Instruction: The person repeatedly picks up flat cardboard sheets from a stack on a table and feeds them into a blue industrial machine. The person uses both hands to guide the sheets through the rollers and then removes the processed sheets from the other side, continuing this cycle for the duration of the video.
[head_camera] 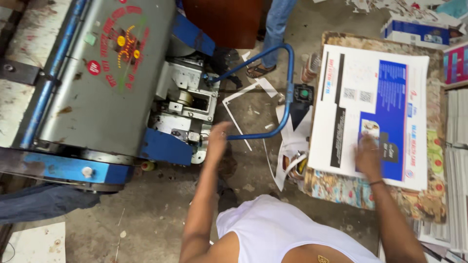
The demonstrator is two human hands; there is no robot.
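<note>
Nearest: white vest [273, 229] right under the camera, both arms stretched out ahead.
Left hand [217, 139]: up by the blue bar [291, 83] at the side of the press [107, 73]. Motion blur here, so I cannot tell whether the fingers are curled or apart; it looks just short of the bar's lower run, not clearly touching.
Right hand [369, 156]: flat, fingers spread, palm down on the top sheet [370, 107]. It presses, with nothing pinched.
Sheet: a printed white and blue card, topmost of a stack on the patterned surface [429, 195], well off to the right of the press. The hand sits on its near blue panel.
Around: paper offcuts [253, 97] strewn on the floor [161, 204] between press and stack; more stacked print [456, 170] to the far right; another person's leg [278, 29] and sandal beyond the bar.
Doing it well, as I judge it: slide only the top card, so keep the palm light and drag from the near edge rather than pushing down into the pile. Lift a corner first to break it free from the one below. Keep the left hand on the bar's outside, away from the open mechanism beside it, and keep feet off the loose strips.
</note>
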